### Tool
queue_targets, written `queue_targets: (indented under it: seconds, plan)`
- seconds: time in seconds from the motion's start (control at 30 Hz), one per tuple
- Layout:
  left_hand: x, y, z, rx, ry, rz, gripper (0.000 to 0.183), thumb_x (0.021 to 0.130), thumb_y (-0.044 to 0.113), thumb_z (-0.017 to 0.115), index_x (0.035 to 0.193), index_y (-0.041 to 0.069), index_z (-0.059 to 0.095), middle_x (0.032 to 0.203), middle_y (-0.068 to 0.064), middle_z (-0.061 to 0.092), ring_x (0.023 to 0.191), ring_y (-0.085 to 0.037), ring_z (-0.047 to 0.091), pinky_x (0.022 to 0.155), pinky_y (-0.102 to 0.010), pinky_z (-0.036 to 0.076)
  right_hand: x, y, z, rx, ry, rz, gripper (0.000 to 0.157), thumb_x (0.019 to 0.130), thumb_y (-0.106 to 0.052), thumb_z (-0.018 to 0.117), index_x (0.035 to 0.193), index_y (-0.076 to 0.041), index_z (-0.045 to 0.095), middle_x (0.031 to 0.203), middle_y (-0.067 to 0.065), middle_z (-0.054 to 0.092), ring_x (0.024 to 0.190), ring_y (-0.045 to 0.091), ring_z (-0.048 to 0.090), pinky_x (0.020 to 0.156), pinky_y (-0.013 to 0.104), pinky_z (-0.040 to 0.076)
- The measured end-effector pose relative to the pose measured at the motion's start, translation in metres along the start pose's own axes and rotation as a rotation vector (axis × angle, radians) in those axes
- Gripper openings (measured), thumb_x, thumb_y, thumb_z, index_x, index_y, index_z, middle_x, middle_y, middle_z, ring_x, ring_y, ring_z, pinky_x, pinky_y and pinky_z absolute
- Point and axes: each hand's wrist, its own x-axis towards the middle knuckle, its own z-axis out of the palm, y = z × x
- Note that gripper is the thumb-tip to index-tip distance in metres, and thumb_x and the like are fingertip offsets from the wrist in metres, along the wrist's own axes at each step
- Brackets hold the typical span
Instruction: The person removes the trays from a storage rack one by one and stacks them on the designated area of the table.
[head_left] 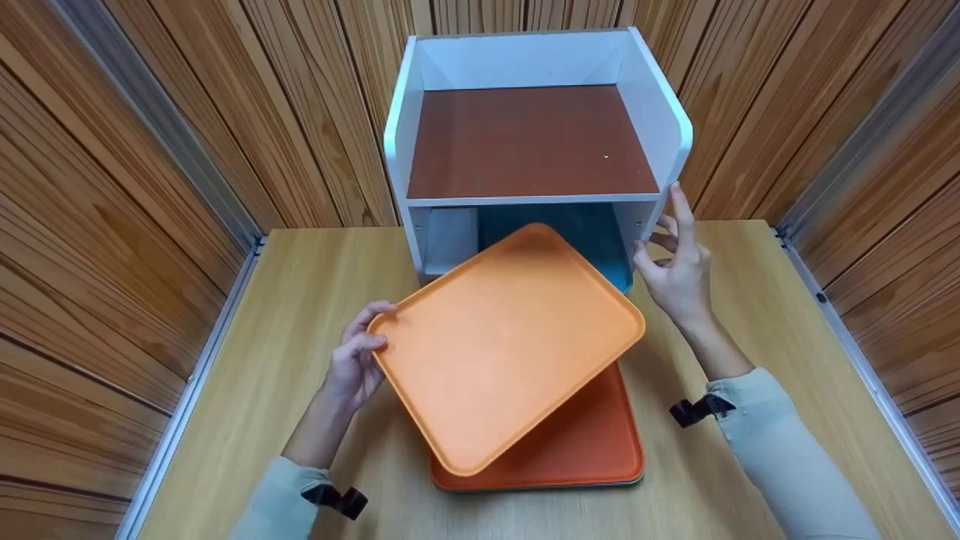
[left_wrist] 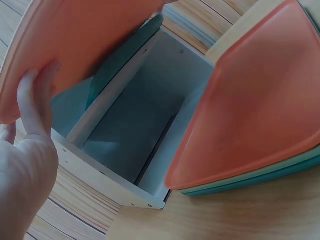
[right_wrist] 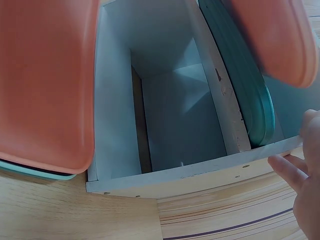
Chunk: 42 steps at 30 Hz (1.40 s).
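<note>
My left hand point(head_left: 358, 367) holds a light-orange tray point(head_left: 510, 345) by its left corner, thumb on the upper face. The tray is raised and turned askew in front of a white two-tier shelf unit point(head_left: 679, 127). A teal tray point(right_wrist: 257, 110) lies on the unit's middle board, its front edge jutting out under the orange one. At the unit's right side panel, my right hand point(head_left: 681, 274) grips the front edge, thumb on the inner side and fingers along the outside. Below the orange tray, a red-orange tray point(head_left: 585, 442) tops a stack on the table, partly covered in the head view.
Green trays point(left_wrist: 250, 175) lie under the red-orange one. The unit's brown top board point(head_left: 525, 142) is bare, with raised white sides. Beneath the teal tray is a lower compartment point(right_wrist: 175, 110). Wood-panelled walls point(head_left: 90, 225) enclose the table point(head_left: 300, 300) on three sides.
</note>
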Motion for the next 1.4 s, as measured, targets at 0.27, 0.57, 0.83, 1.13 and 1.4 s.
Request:
queue_targets:
  seconds: [0.27,0.57,0.83,1.13,1.4]
  plan:
    - [-0.003,0.000,-0.004,0.045,0.008,-0.040,0.060,0.099,-0.012,0.033,0.129,0.018,0.076,0.122,-0.004,0.072,0.099,-0.013,0.081,0.080,-0.023,0.070,0.000,0.004,0.001,0.000,0.003,-0.016,0.081,0.102,0.002,0.073,0.171,-0.003,0.031,0.145,0.032,0.072,0.115,0.054,0.080,0.078,0.004,0.056]
    - [-0.006,0.001,-0.016,0.061,-0.037,-0.079,0.061,0.099,-0.012,0.034,0.131,0.019,0.075,0.121,-0.002,0.076,0.100,-0.014,0.083,0.079,-0.023,0.070,0.000,0.002,0.000,0.002,0.011,-0.032,0.080,0.103,-0.001,0.074,0.171,-0.003,0.032,0.146,0.030,0.073,0.116,0.051,0.081,0.080,0.006,0.058]
    - [-0.010,0.000,-0.026,0.093,-0.043,-0.133,0.061,0.100,-0.011,0.034,0.130,0.021,0.077,0.123,0.001,0.077,0.104,-0.013,0.083,0.087,-0.026,0.070,0.001,0.001,0.000,0.006,0.008,-0.034,0.081,0.102,0.000,0.074,0.171,-0.002,0.032,0.147,0.030,0.073,0.115,0.051,0.081,0.077,0.006,0.058]
    - [-0.011,-0.001,-0.029,-0.005,-0.156,-0.149,0.067,0.100,-0.017,0.028,0.134,0.014,0.077,0.128,-0.005,0.079,0.112,-0.020,0.085,0.090,-0.031,0.070,0.000,0.000,0.000,-0.002,0.009,-0.010,0.081,0.104,-0.006,0.074,0.173,-0.005,0.030,0.149,0.025,0.073,0.118,0.048,0.081,0.081,0.008,0.060]
    - [-0.013,-0.003,-0.032,0.005,-0.178,-0.161,0.068,0.098,-0.018,0.028,0.133,0.014,0.077,0.128,-0.005,0.077,0.112,-0.019,0.085,0.090,-0.031,0.070,0.000,-0.001,0.000,-0.002,0.010,0.000,0.081,0.104,-0.006,0.075,0.173,-0.006,0.031,0.148,0.025,0.074,0.118,0.049,0.081,0.082,0.009,0.060]
